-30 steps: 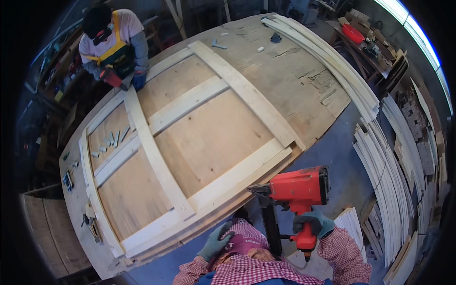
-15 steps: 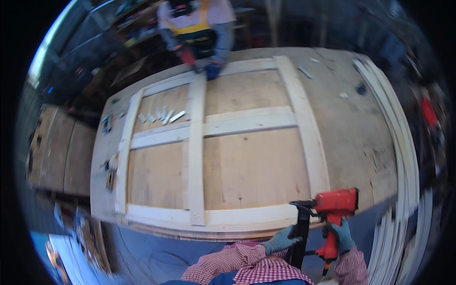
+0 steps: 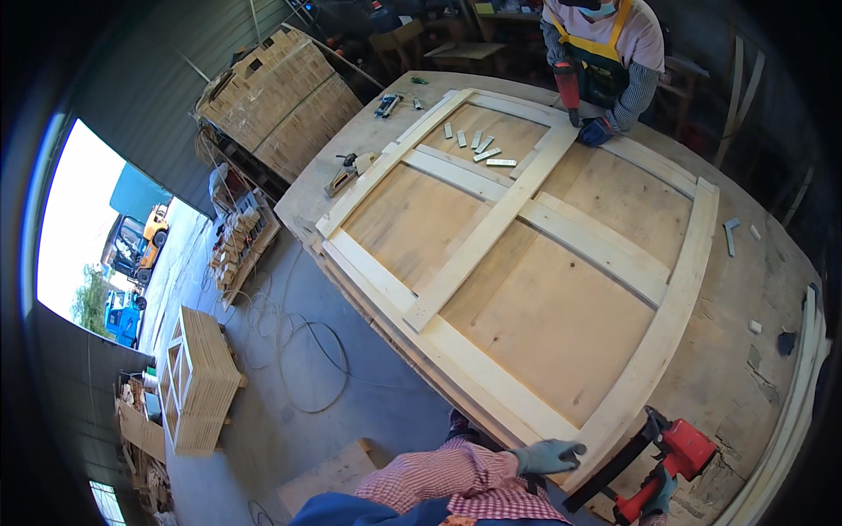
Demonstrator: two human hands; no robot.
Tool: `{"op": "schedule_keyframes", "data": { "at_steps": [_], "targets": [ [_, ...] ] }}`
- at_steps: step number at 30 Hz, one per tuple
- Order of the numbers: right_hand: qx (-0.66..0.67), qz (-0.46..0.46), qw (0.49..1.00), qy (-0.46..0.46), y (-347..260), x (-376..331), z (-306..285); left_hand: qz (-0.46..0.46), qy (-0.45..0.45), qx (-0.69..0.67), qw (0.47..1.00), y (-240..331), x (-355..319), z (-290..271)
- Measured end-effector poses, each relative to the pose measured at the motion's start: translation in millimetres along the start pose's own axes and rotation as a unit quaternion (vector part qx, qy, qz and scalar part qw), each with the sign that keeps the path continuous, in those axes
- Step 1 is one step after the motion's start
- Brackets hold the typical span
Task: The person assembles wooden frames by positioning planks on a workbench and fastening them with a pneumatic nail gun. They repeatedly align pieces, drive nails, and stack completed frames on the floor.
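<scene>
Red nail gun (image 3: 680,456), at the lower right, its black magazine slanting down to the left, its nose against the near right corner of the wooden frame (image 3: 491,223). Right hand (image 3: 658,493), in a blue-grey glove, closed around the gun's handle from below. Left hand (image 3: 548,456), gloved alike, fingers spread and resting flat on the frame's near rail just left of the gun; a red checked sleeve leads to it.

The frame lies flat on a plywood table (image 3: 745,368): pale outer rails, one long centre rail and short cross rails over plywood panels. Small metal plates (image 3: 478,145) lie in a loose row on the far left panel. A hand tool (image 3: 346,174) and a second tool (image 3: 387,105) sit on the table beyond the frame's left rail.

Across the table, a co-worker in a yellow apron (image 3: 605,53) has a gloved hand on the frame's far corner. Stacked slat crates (image 3: 281,96) stand at upper left; a cable (image 3: 298,342) loops over the concrete floor.
</scene>
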State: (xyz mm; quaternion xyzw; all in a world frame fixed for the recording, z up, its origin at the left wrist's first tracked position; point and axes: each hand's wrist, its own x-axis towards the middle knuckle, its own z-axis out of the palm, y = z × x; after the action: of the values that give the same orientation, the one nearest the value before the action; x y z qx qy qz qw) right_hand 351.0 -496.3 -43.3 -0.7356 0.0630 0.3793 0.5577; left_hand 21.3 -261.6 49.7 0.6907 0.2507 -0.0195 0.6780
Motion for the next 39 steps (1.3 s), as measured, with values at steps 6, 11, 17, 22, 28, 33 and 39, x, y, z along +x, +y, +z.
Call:
{"op": "schedule_keyframes", "data": {
  "at_steps": [6,11,17,22,28,33,39],
  "targets": [
    [-0.079,-0.039,0.993,0.078,-10.3,124.9,-86.4,-0.100,0.276,-0.125,0.948,-60.3,-53.9,-45.5],
    [-0.203,-0.098,0.967,0.118,-26.0,192.2,-126.5,-0.130,0.408,-0.167,0.888,-84.1,-132.6,-83.6],
    [-0.494,-0.409,0.765,0.055,-106.0,217.0,-72.6,-0.126,0.554,-0.030,0.823,-123.8,-153.5,-164.0],
    [-0.221,-0.124,0.967,-0.005,-201.5,107.4,219.9,-0.061,0.624,0.244,0.740,-165.4,-141.3,-325.7],
    [-0.407,-0.398,0.808,-0.153,-241.7,61.3,542.3,-0.075,0.550,0.340,0.759,-172.5,-28.2,-493.4],
    [-0.519,-0.591,0.589,-0.185,-260.2,72.6,799.8,-0.108,0.516,0.312,0.791,-175.3,-7.2,-523.1],
    [-0.651,-0.575,0.478,-0.133,-252.9,135.9,972.2,-0.133,0.481,0.259,0.827,-168.7,-2.0,-539.1]
  ]
}}
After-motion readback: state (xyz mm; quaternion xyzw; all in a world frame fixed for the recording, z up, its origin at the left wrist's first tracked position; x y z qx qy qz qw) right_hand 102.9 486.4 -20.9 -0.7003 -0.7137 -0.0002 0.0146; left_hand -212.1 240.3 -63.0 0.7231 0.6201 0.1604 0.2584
